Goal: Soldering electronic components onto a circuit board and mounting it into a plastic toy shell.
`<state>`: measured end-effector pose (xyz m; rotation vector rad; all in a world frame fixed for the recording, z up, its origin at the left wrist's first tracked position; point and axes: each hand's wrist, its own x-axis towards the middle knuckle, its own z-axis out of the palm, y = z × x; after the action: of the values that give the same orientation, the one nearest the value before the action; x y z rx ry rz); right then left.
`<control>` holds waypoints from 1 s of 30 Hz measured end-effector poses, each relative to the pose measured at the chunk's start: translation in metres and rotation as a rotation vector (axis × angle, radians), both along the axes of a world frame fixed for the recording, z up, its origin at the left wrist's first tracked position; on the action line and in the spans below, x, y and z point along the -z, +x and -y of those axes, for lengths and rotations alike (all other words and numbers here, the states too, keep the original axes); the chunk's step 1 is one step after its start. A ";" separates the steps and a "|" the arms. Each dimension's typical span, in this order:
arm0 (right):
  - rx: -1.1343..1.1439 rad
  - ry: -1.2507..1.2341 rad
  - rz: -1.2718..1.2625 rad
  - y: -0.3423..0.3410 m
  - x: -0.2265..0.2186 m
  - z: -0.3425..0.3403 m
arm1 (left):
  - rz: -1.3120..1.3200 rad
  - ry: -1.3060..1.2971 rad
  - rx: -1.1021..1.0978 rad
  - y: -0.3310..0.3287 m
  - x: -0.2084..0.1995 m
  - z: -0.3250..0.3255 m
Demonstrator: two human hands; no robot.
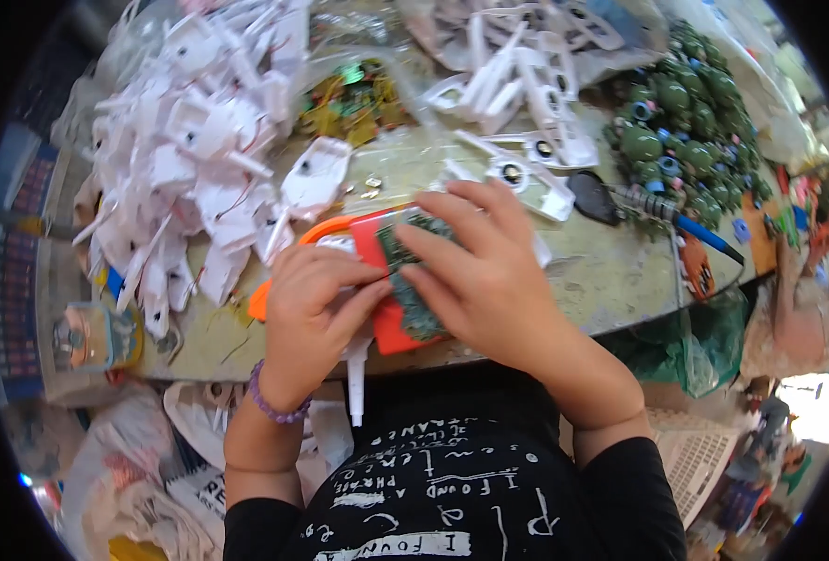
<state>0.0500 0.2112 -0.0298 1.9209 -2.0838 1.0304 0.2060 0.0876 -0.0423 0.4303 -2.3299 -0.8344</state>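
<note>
My left hand point(314, 294) is closed, thumb and forefinger pinched at the edge of a dark green flat piece point(421, 316) that looks like a circuit board panel. What lies between those fingertips is too small to make out. My right hand point(494, 271) grips the green panel from the right, fingers bent over its top. Beneath the panel lies a red-orange block point(394, 337). A white plastic part point(357, 379) sticks out under my left hand, its stem pointing toward me past the table edge. Orange loops point(259, 301) show beside my left hand.
White plastic housings point(190, 131) with thin wires heap at the left. More white handles point(545, 93) lie at the back. A bag of small boards point(354, 98) is between them. Dark green round parts point(686, 112) pile at the right, near a blue-handled soldering iron point(704, 234).
</note>
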 end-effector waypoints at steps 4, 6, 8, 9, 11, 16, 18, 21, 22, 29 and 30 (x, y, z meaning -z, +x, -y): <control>-0.002 0.064 -0.083 -0.003 0.015 0.010 | -0.029 -0.043 0.031 0.000 -0.002 -0.005; -0.019 0.059 -0.057 -0.007 0.012 0.001 | -0.011 -0.104 -0.003 0.001 0.000 -0.006; -0.005 -0.139 0.088 -0.005 0.007 -0.007 | -0.014 -0.104 0.009 0.004 0.002 -0.005; 0.052 -0.266 0.176 -0.011 0.010 -0.020 | -0.007 -0.105 0.003 0.003 0.003 -0.005; 0.235 -0.536 0.377 -0.027 0.036 -0.059 | -0.013 -0.101 0.006 0.005 0.004 -0.004; 0.816 -0.862 0.797 -0.099 0.053 -0.118 | 0.016 -0.046 0.031 0.001 0.002 -0.005; 0.784 -0.854 0.825 -0.121 0.036 -0.118 | 0.023 -0.044 0.030 0.003 0.003 -0.003; 0.826 -0.586 0.761 -0.160 0.045 -0.131 | 0.031 0.007 0.015 0.002 0.007 -0.003; 0.893 -0.547 0.736 -0.158 0.040 -0.133 | 0.038 0.054 -0.005 0.004 0.007 -0.002; 1.086 -0.990 0.360 -0.119 -0.020 -0.192 | 0.017 0.143 0.016 -0.002 0.003 -0.003; 0.949 -1.143 0.389 -0.112 -0.024 -0.201 | 0.002 0.076 0.033 -0.003 0.002 -0.002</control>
<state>-0.0616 0.4121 -0.0059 0.1735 -1.5277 1.7375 0.2035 0.0899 -0.0443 0.4261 -2.3183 -0.9412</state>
